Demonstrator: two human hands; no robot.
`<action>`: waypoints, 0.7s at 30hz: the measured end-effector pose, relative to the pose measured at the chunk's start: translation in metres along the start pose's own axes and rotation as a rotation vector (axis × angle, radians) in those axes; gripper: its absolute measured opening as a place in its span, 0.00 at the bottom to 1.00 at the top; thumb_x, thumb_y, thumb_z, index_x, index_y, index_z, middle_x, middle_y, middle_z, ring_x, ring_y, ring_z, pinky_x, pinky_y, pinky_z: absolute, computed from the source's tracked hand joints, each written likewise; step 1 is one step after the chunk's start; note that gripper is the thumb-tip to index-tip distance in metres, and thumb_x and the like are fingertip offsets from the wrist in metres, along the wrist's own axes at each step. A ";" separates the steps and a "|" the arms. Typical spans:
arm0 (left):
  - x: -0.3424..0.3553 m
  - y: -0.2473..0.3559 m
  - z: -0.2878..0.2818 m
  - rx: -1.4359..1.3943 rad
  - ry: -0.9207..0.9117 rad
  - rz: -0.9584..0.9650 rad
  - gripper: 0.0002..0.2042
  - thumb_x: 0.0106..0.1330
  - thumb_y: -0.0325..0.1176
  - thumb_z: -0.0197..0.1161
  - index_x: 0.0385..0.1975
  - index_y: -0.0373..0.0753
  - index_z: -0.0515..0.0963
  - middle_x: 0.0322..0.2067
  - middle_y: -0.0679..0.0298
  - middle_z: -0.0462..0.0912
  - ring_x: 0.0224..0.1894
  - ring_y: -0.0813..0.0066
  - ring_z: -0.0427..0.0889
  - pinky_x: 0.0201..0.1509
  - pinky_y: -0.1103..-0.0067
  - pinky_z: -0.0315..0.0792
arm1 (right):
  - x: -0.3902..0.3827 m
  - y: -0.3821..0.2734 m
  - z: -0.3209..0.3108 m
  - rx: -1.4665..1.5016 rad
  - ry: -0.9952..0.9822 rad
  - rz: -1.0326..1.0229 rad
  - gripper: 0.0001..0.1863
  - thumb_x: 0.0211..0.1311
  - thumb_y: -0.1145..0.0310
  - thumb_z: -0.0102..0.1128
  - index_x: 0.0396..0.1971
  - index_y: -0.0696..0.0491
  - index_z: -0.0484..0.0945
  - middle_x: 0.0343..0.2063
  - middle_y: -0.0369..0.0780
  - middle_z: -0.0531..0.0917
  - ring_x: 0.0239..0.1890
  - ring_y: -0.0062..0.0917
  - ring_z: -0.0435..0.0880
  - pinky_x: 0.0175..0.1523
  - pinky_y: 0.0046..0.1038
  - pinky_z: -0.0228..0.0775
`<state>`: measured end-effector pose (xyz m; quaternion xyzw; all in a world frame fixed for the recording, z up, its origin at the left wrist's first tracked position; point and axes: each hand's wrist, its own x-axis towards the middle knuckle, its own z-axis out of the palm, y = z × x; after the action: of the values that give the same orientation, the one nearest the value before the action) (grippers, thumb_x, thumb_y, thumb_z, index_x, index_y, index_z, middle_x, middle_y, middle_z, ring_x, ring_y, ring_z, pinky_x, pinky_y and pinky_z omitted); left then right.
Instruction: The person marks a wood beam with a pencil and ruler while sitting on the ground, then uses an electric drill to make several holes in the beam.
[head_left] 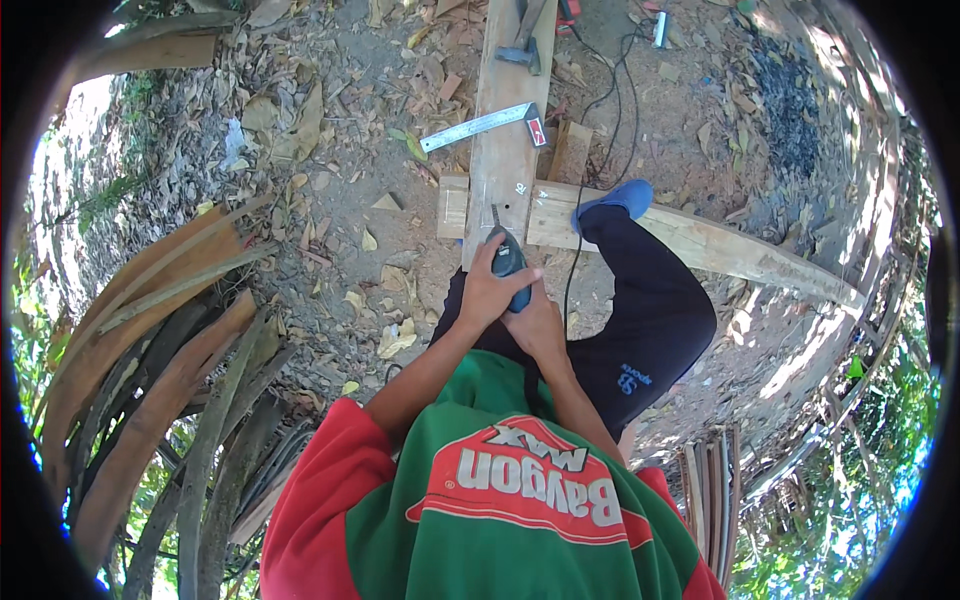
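My left hand point(490, 285) is closed on the dark body of a power tool point(510, 260), with its thumb across the top. Just behind it, my right hand point(530, 318) also grips the tool, partly hidden by the left. A thin bit or blade at the tool's front lies over the near end of a pale plank point(496, 165), beside a small dark hole point(507, 206). A metal square point(478, 126) lies across the plank, and a hammer point(519, 55) rests farther up it.
A crossboard point(720, 250) runs rightward under the plank, by my sandalled foot point(625, 198). A black cable point(578, 250) trails over the leafy dirt. A red tool point(566, 14) and silver cylinder point(661, 29) lie beyond. Weathered boards point(150, 400) are piled at the left.
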<state>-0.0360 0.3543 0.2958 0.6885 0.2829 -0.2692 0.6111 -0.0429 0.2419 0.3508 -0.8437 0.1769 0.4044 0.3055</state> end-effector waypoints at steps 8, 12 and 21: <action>0.009 -0.009 0.020 0.041 0.133 0.065 0.36 0.50 0.40 0.75 0.59 0.30 0.72 0.49 0.54 0.76 0.52 0.64 0.78 0.57 0.73 0.72 | 0.010 0.008 -0.002 0.020 0.003 0.029 0.45 0.51 0.57 0.66 0.70 0.47 0.57 0.34 0.61 0.83 0.40 0.59 0.83 0.46 0.52 0.75; 0.014 -0.009 0.022 0.024 0.171 0.052 0.36 0.50 0.40 0.75 0.60 0.31 0.71 0.50 0.54 0.77 0.51 0.65 0.79 0.55 0.74 0.73 | 0.016 0.003 -0.008 -0.035 -0.054 0.043 0.46 0.51 0.58 0.66 0.70 0.44 0.55 0.34 0.61 0.83 0.41 0.59 0.83 0.46 0.52 0.74; 0.014 -0.006 0.014 -0.251 0.233 -0.156 0.35 0.50 0.41 0.75 0.58 0.32 0.73 0.52 0.50 0.78 0.53 0.62 0.79 0.56 0.72 0.73 | 0.030 -0.012 -0.025 -0.153 -0.180 -0.034 0.49 0.47 0.58 0.69 0.71 0.44 0.55 0.35 0.60 0.84 0.41 0.57 0.83 0.48 0.49 0.75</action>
<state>-0.0306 0.3419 0.2799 0.6094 0.4357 -0.1970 0.6324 -0.0040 0.2333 0.3439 -0.8275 0.1032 0.4858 0.2619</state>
